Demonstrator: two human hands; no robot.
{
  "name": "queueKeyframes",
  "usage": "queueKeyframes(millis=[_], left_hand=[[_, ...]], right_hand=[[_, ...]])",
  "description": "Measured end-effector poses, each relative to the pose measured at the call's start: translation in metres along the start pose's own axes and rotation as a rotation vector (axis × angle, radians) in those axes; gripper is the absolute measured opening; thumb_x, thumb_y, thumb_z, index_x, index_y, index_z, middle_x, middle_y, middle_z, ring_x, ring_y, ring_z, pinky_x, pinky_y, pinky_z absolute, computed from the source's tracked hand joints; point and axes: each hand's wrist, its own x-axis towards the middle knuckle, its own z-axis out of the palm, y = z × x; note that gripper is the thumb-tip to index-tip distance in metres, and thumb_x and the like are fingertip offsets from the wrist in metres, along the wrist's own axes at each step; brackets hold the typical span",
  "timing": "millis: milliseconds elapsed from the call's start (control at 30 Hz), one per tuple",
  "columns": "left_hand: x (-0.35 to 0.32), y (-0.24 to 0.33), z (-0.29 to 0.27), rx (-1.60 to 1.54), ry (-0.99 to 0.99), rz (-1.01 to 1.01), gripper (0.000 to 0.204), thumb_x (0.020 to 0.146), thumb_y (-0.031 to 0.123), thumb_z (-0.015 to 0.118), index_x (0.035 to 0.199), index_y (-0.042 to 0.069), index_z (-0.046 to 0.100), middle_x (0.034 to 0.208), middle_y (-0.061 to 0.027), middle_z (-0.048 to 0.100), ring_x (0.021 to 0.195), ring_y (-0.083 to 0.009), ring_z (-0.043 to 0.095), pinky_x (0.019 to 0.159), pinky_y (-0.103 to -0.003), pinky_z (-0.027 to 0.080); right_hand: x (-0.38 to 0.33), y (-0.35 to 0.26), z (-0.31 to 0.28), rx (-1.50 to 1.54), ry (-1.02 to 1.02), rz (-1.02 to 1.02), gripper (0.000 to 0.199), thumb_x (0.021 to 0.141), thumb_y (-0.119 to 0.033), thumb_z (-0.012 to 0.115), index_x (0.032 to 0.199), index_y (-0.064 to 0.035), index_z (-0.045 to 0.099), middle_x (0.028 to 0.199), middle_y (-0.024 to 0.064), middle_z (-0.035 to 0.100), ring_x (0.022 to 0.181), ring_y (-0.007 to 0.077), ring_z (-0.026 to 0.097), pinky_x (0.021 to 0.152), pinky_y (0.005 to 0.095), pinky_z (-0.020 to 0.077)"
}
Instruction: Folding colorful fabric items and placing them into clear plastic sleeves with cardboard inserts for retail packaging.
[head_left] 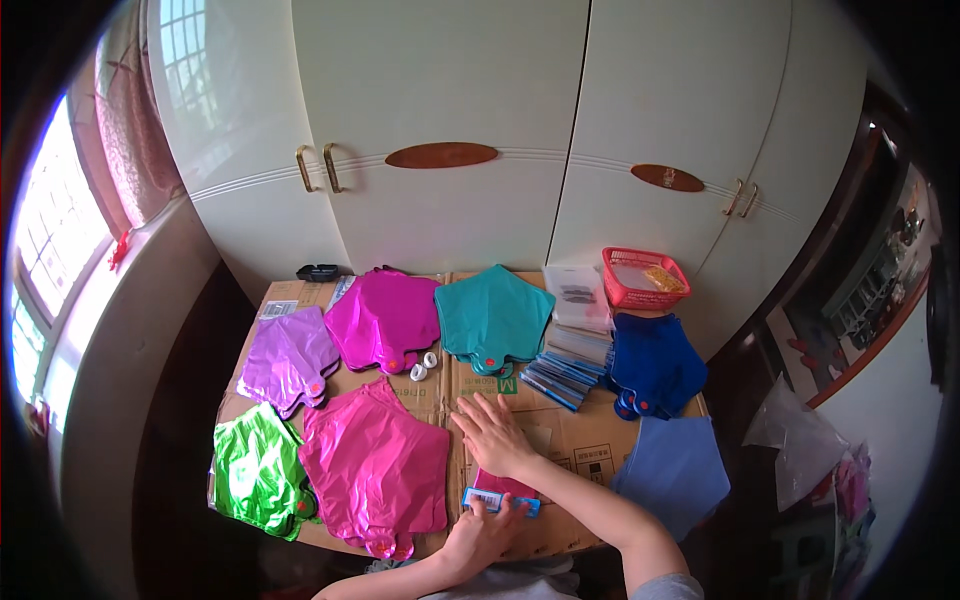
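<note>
**Two-Hand Station: Pink Piece and Packet at 5 O'Clock**

Reference: centre of the cardboard sheet (pixel 560 420); 12 o'clock faces the white cabinet (pixel 450 80).

Work item: from where I stand, a small pink piece (pixel 503 484) lies at 5 o'clock, meeting the far edge of a blue-and-white packet (pixel 490 499). I cannot tell whether it enters the packet.

Left hand (pixel 482 540): fingertips on the packet. Whether they pinch it or merely press on it, I cannot tell.

Right hand (pixel 492 437): near the centre, palm down, fingers spread wide, wrist above the pink piece. Contact with the cardboard cannot be determined.

Surrounding items, by position:
- 8 o'clock: large pink foil stack (pixel 380 465); farther out, green foil stack (pixel 256 468).
- 10 o'clock: lilac foil stack (pixel 288 355).
- 11 o'clock: magenta foil stack (pixel 385 315).
- Between 12 and 1: teal foil stack (pixel 495 315).
- 2 o'clock: fanned packets (pixel 560 375); farther out, red basket (pixel 645 299).
- Between 2 and 3: dark blue foil stack (pixel 655 360).
- Between 3 and 4: light blue sheet (pixel 675 475).
</note>
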Motion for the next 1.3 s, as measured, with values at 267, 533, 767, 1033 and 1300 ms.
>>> queueKeyframes(millis=[267,533,767,1033,1300], left_hand=[[0.006,-0.008,0.001,-0.094,0.096,0.034,0.057,0.075,0.029,0.061,0.129,0.01,0.053,0.116,-0.0123,0.053,0.081,-0.0306,0.06,0.067,-0.041,0.054],[0.01,-0.009,0.012,-0.042,0.358,0.012,0.051,0.073,0.035,0.062,0.117,0.01,0.06,0.105,-0.0097,0.053,0.092,-0.0253,0.056,0.07,-0.038,0.053],[0.011,-0.013,0.009,-0.136,0.253,0.043,0.058,0.068,0.039,0.066,0.116,0.009,0.059,0.103,-0.0106,0.057,0.086,-0.0253,0.061,0.066,-0.034,0.056],[0.013,-0.015,0.005,-0.156,0.205,0.066,0.063,0.065,0.037,0.068,0.12,0.008,0.057,0.106,-0.0131,0.057,0.088,-0.0261,0.062,0.066,-0.036,0.057],[0.016,-0.013,-0.002,-0.179,0.143,0.052,0.057,0.069,0.031,0.066,0.12,0.008,0.054,0.107,-0.0123,0.056,0.09,-0.0269,0.063,0.067,-0.037,0.058]], right_hand=[[-0.006,0.0,0.004,0.019,0.131,0.034,0.049,0.088,-0.028,0.058,0.133,-0.0097,0.047,0.145,0.0129,0.037,0.136,0.0322,0.029,0.111,0.0607,0.0142],[-0.008,0.001,-0.005,0.132,0.328,-0.062,0.035,0.082,-0.018,0.061,0.115,-0.008,0.057,0.12,0.0077,0.054,0.119,0.0251,0.047,0.105,0.046,0.0314],[-0.023,0.01,-0.023,0.074,0.327,-0.406,0.03,0.08,-0.016,0.061,0.109,-0.009,0.061,0.116,0.0044,0.057,0.111,0.0194,0.053,0.098,0.0381,0.0385],[-0.036,0.038,-0.048,-0.171,0.332,-0.481,0.032,0.08,-0.018,0.061,0.111,-0.0105,0.06,0.114,0.0014,0.057,0.111,0.0171,0.052,0.098,0.0357,0.0385],[0.03,0.233,-0.073,-0.228,0.356,0.228,0.04,0.081,-0.018,0.058,0.116,0.0008,0.055,0.129,0.0193,0.053,0.117,0.0344,0.053,0.1,0.0476,0.0403]])
